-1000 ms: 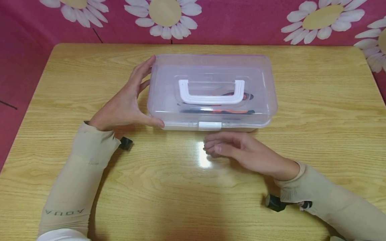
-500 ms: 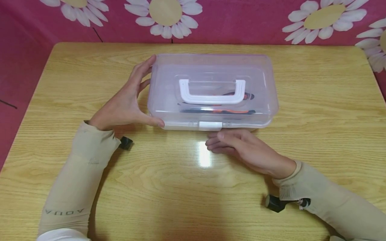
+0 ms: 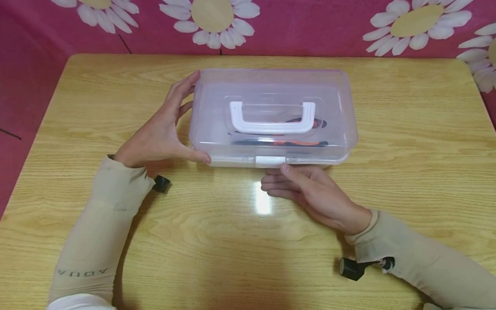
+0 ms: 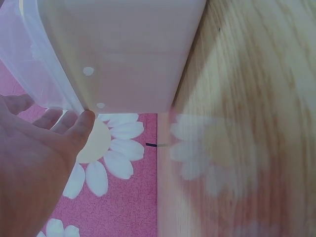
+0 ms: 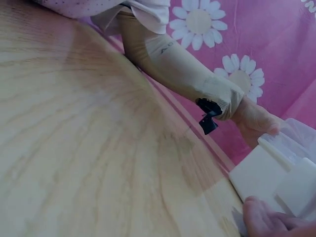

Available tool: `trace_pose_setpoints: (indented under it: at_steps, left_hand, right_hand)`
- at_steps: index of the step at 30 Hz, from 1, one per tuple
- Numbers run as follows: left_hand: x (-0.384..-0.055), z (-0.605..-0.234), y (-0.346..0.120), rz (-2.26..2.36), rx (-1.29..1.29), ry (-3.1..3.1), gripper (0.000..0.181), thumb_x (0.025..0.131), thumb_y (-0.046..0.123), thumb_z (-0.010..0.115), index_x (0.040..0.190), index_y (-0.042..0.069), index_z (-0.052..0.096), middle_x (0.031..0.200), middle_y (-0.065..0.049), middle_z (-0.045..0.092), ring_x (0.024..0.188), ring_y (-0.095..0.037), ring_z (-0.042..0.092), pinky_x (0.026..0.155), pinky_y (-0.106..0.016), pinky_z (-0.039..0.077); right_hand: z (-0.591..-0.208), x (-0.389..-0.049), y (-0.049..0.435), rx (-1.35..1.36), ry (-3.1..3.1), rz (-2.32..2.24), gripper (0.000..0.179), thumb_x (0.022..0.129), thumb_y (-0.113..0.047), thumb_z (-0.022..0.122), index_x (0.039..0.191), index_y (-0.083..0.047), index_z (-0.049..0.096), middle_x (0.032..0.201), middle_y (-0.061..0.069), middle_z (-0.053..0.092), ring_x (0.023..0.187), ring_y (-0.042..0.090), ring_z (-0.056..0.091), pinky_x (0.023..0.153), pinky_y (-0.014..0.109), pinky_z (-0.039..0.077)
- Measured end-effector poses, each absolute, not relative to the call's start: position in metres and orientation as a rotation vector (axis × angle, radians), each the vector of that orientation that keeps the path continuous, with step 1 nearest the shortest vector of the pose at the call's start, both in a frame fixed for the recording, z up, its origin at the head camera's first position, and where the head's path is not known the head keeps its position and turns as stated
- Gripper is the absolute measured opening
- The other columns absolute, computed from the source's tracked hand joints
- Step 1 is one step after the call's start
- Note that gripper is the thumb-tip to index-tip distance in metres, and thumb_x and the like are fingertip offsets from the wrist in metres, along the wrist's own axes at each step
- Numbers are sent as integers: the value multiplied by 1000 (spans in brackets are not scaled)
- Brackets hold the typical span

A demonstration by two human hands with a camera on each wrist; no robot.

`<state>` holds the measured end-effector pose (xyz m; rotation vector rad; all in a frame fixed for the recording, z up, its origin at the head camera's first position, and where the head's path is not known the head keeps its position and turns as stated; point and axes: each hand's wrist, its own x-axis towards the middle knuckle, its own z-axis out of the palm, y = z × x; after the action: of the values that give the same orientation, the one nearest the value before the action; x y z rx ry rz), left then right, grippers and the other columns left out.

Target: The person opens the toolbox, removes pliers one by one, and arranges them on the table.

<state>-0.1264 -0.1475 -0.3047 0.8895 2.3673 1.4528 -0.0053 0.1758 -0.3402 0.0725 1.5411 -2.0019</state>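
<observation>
A clear plastic storage box (image 3: 217, 112) with a lilac tint, a white carrying handle (image 3: 271, 128) and a white front latch (image 3: 270, 162) stands lidded on the table. Through its lid, black-and-orange items (image 3: 298, 143) show blurred inside. My left hand (image 3: 159, 133) grips the box's left end, thumb at the front corner and fingers toward the back; the left wrist view has the fingertips along the lid's rim. My right hand (image 3: 314, 193) lies just in front of the box, its thumb tip at the latch's lower right corner. The other right fingers extend leftward below the latch.
The wood-grain table (image 3: 217, 258) reaches back to a pink wall (image 3: 310, 26) with large white daisies. Small black wrist cameras (image 3: 350, 268) jut from both sleeves, close over the tabletop.
My right hand has risen slightly toward the box, and its thumb has moved up from below onto the latch's edge. The left hand and the box have stayed put.
</observation>
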Motion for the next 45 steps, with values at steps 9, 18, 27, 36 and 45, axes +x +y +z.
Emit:
trace_pose_setpoints:
  at_steps: [9,18,27,36,45]
  left_hand:
    - [-126,-303,-148,1441,855,2373,149,54,7,103,167,30,8,170,9,11,158,-13,19,133,-39,29]
    - [-126,-303,-147,1441,866,2367,149,55,9,103,167,30,7,171,9,10,158,-13,18,133,-41,29]
    - [-126,-303,-146,1442,849,2356,149,55,10,103,167,31,7,170,10,10,159,-12,16,134,-41,28]
    - [-125,-304,-146,1419,860,2375,151,54,11,104,167,30,6,169,8,11,158,-12,16,134,-41,28]
    - [-125,-306,-147,1415,871,2372,151,55,12,104,167,29,5,170,6,9,159,-14,14,134,-46,25]
  right_hand:
    - [-344,-3,171,139,1486,-2109,69,108,-37,52,141,23,44,118,13,78,113,22,76,106,41,60]
    - [-346,-2,168,221,1487,-2138,69,107,-35,55,141,24,43,115,9,80,112,22,76,105,38,60]
    - [-346,-2,167,261,1435,-2178,53,107,-33,57,131,14,59,110,11,80,109,22,77,104,38,60]
    - [-344,-1,166,242,1476,-2160,67,108,-33,55,140,25,44,112,10,79,109,22,77,104,38,61]
    - [-343,-2,167,273,1421,-2192,53,107,-31,58,129,17,59,107,13,80,105,24,78,101,38,62]
